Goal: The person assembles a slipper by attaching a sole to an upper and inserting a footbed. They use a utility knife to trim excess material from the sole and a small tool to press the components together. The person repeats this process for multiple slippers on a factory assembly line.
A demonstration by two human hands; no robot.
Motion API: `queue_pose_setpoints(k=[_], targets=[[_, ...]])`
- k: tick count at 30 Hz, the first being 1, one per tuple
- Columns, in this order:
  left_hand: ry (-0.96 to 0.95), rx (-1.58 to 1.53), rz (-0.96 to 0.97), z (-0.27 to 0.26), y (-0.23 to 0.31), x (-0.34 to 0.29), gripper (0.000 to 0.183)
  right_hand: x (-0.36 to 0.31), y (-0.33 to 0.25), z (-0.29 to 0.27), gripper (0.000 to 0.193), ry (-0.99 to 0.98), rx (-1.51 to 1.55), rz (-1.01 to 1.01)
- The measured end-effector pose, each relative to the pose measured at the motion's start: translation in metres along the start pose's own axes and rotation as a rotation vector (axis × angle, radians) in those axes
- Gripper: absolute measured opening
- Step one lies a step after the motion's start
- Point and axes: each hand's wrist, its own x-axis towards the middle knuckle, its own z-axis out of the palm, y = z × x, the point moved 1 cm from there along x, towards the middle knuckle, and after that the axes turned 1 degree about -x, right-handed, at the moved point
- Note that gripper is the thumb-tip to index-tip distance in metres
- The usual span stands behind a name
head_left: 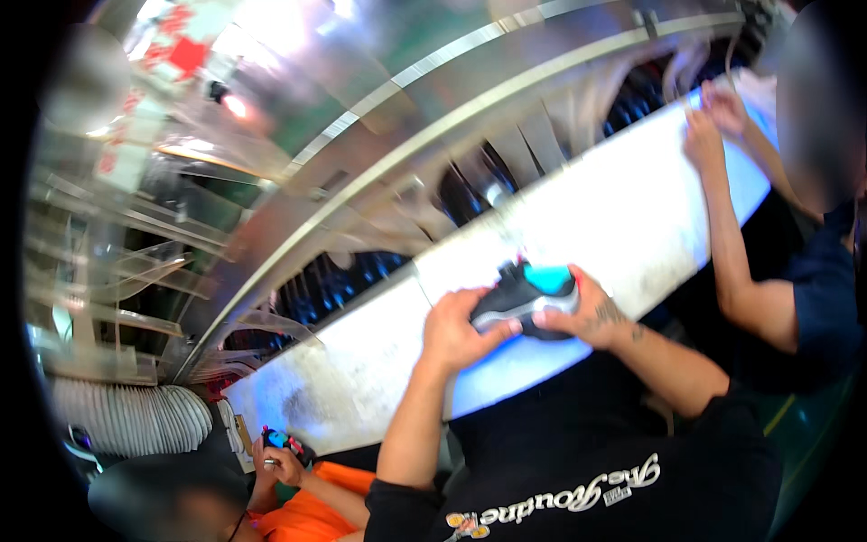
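Observation:
Between my two hands is a black shoe (519, 294) with a turquoise inside and a pale grey-white band along its sole. It is held just over the white worktable (623, 194), tilted with its side toward me. My left hand (462, 327) grips one end, its thumb pressed along the lower side. At the other end my right hand (582, 312) wraps round the shoe, thumb against the pale sole band. The fingers behind the shoe are partly hidden.
Beyond the table runs a long metal-framed machine (406, 117) with clear strip curtains over dark openings. A co-worker's hands (713, 126) are at the table's right end. Lower left, a person in orange (330, 488) handles a small dark item near a ribbed white duct (135, 417).

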Motion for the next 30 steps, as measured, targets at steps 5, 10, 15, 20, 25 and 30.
queue_pose_setpoints(k=[5,10,15,20,25,30], targets=[[0.415,-0.377,-0.134,0.024,-0.043,-0.028,0.034,-0.001,-0.023,-0.006,0.089,0.07,-0.174,-0.059],[0.724,-0.399,-0.436,-0.007,-0.094,-0.103,0.028,-0.013,-0.088,0.037,0.082,0.012,0.11,-0.432],[0.831,-0.454,-0.442,-0.006,-0.11,-0.122,0.029,0.002,-0.016,0.072,0.087,0.074,-0.243,-0.833],[0.729,-0.358,-0.421,-0.008,-0.102,-0.105,0.027,0.0,0.031,0.101,0.082,-0.026,-0.327,-0.72],[0.523,-0.467,-0.343,-0.005,-0.101,-0.072,0.023,0.005,0.032,0.099,0.082,-0.122,-0.31,-0.688],[0.435,-0.373,-0.178,-0.008,-0.089,-0.036,0.022,0.004,0.02,0.09,0.067,-0.039,-0.441,-0.898]])
